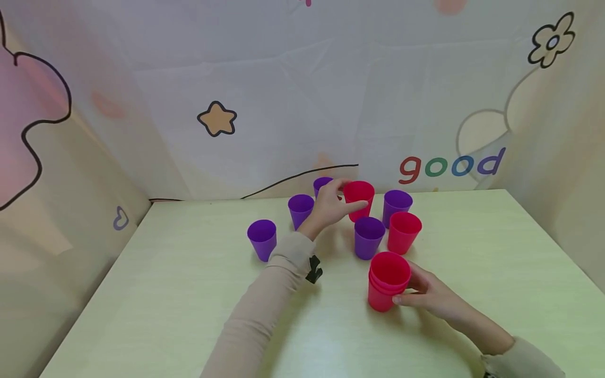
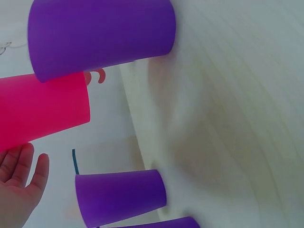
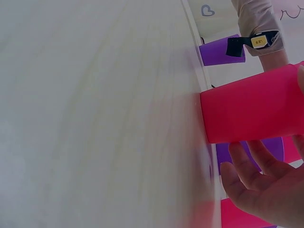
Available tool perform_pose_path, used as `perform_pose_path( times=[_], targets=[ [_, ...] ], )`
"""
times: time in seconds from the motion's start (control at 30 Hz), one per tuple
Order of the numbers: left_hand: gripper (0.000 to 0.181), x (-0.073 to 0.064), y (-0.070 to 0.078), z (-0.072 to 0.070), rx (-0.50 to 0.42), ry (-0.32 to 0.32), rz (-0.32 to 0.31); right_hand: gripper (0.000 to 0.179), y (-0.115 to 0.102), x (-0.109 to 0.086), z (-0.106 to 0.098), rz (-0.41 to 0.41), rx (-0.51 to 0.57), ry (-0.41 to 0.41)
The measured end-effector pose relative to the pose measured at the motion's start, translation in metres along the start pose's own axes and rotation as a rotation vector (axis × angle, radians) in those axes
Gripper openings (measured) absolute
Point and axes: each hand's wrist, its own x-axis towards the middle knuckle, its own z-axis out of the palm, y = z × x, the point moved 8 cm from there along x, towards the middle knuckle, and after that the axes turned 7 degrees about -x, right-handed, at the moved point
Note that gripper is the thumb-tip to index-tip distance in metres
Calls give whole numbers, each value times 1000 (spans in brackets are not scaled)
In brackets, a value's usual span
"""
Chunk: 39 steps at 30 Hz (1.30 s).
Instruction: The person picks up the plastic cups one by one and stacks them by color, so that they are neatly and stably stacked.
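Observation:
My left hand [image 1: 331, 207] grips a red cup [image 1: 360, 197] near the back of the table, thumb along its near side. In the left wrist view this red cup [image 2: 45, 109] hangs off the tabletop, level with a nearer purple cup [image 2: 102, 35]. Closer to the front, my right hand [image 1: 437, 298] holds a stack of red cups [image 1: 382, 294] from its right side, fingers behind and thumb in front. The stack stands upright; two rims show. Just beyond it are a purple cup [image 1: 367, 239] and a single red cup [image 1: 403, 234].
Another purple cup [image 1: 396, 206] stands behind the single red one. Left of my left hand are purple cups [image 1: 262, 241], [image 1: 300, 209] in a slanting row, the farthest purple cup [image 1: 321, 184] partly hidden by the hand. A printed cloth [image 1: 283, 105] hangs along the table's back edge.

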Motion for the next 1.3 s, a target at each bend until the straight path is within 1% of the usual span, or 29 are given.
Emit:
perform_pose_path(
  times=[0.27, 0.43, 0.57, 0.77, 1.03, 1.17, 1.3],
  targets=[
    [58, -3, 10, -7, -3, 12, 50, 69, 1, 1, -1, -2, -4, 1],
    [61, -5, 12, -10, -14, 8, 52, 70, 2, 0, 0, 24, 8, -4],
    [63, -7, 15, -12, -23, 2, 48, 71, 1, 0, -1, 27, -2, 1],
    [62, -10, 19, -15, -26, -2, 48, 71, 0, 0, -1, 25, -1, -2],
    [59, -16, 29, -17, -3, -13, 100, 71, 2, -1, 0, 30, 0, 2],
    [59, -18, 33, -21, 15, -7, 127, 70, 2, 0, 0, 23, -6, 6],
    [59, -22, 36, -25, 22, -2, 139, 69, 1, 0, -1, 11, -11, 11]
  ],
)
